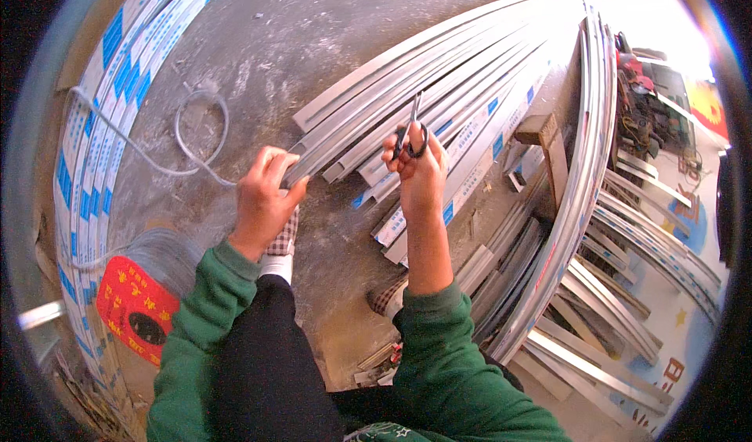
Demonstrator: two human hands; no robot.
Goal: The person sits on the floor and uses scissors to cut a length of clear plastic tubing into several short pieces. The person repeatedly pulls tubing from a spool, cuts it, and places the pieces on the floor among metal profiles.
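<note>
Right fingers (389, 146) curl round scissors (415, 113) — left fingers (274, 160) pinch grey profile (317, 160)

My sleeves (205, 305): plain green.
My trousers (266, 352): black.
My shoes (384, 297): brown-and-white check.
My scissors (416, 110): black handles, silvery blades.
Profiles before me (356, 127): silvery grey.
Wrapped strips on my left (117, 81): white film, blue blocks and print.
Looped cord (227, 118): pale grey.
Spool label (125, 302): red, yellow lettering, dark round centre.
Floor under me (258, 54): grey, whitish smears.
</note>
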